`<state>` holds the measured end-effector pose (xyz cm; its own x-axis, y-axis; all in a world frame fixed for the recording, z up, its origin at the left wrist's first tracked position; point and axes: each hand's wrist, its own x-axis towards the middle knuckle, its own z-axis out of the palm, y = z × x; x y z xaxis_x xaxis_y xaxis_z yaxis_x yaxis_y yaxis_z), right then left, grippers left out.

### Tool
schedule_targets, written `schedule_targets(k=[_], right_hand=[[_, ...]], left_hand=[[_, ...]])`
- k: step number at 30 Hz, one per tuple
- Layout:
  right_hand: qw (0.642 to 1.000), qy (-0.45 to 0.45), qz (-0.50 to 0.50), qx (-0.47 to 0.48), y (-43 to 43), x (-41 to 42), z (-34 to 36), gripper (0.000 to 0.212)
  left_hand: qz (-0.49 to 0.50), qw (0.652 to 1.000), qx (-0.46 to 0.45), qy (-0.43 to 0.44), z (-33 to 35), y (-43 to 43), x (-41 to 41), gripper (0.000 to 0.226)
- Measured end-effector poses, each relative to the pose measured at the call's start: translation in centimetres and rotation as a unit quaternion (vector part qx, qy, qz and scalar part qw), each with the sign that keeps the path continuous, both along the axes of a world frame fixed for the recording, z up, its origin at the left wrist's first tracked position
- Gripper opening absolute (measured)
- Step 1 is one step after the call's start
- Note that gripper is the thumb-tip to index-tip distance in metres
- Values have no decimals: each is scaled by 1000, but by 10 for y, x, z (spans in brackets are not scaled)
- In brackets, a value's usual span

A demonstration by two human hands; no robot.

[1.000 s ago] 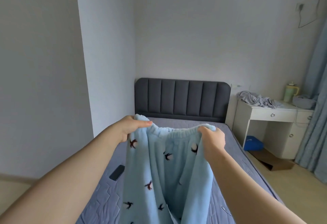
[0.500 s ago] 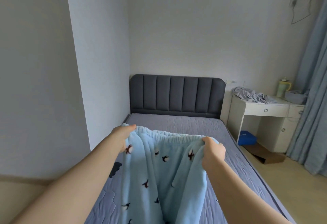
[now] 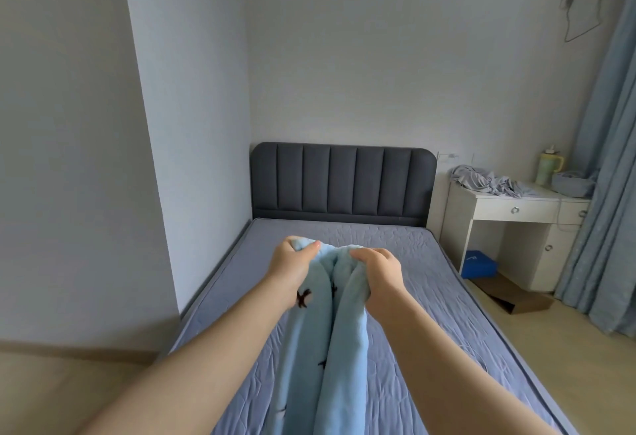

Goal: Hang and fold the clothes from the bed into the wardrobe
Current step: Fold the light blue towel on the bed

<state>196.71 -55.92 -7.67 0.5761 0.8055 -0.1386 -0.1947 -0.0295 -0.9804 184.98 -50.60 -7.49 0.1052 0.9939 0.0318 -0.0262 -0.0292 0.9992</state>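
Left hand: the left hand (image 3: 292, 264) is closed on the top edge of the light blue fleece pants (image 3: 323, 338), thumb pressed over the fabric.
Right hand: the right hand (image 3: 377, 267) is closed on the same top edge, just beside the left, with a narrow fold of cloth between them.
Pants: bunched at the top and gathered into two long folds, the pants hang from both hands toward the person, between the forearms; small dark bird prints show on them.
Bed: the bed (image 3: 413, 280), with a blue-grey quilted cover, lies under and beyond the hands.
Headboard: the dark grey padded headboard (image 3: 342, 183) stands well beyond the hands, against the far wall.
Bench: the white bench (image 3: 516, 209) stands beyond and to the right of the right hand, next to the headboard.
On the bench: a crumpled grey garment (image 3: 488, 181), and further right a pale green jug (image 3: 547, 168).
Curtain: the blue curtain (image 3: 605, 176) hangs at the far right.
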Motion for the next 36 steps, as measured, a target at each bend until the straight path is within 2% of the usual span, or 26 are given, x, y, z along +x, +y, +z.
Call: schedule_targets(k=[4,8,12,15,18,19,21,23,26,28,30,31,34,36], right_hand=[[1000,-8,7,6,0,1,-1,12],[999,40,33,16,-1,-6,2,12],[986,128,79,65,-3,-8,5,38],[981,145,92,93,-4,-8,6,40],[976,148,116,112,-5,-15,9,28],[972,149,132,122,-6,-17,9,27],[965,144,174,134,-9,-18,9,29],[969,92,196,117,-11,-17,9,26],[982,-126,129,58,-9,-13,14,25],[948,-303,88,23,-6,-12,13,28],[906,-416,83,1,-6,-10,11,40],[891,-445,90,3,-7,-10,12,44],[858,-497,131,19,-6,-12,16,33],[842,-519,146,9,-3,-12,16,33]], left_hand=[[-58,998,-17,-31,1,-10,0,6],[-137,990,-24,-32,3,-18,-2,24],[-211,976,43,-20,5,-22,-9,30],[-278,946,166,26,8,-25,-10,38],[-260,921,271,106,10,-24,-7,39],[-233,927,272,113,10,-22,-8,38],[-161,960,215,81,6,-14,-14,28],[-91,991,98,9,1,-5,-21,17],[-72,996,-27,-40,5,-1,-24,16],[-92,994,-42,-35,11,-1,-29,19],[-113,992,-31,-39,18,1,-37,24],[-120,992,-28,-43,21,2,-41,26],[-97,994,-21,-55,27,9,-49,29],[-77,995,-22,-61,27,13,-52,29]])
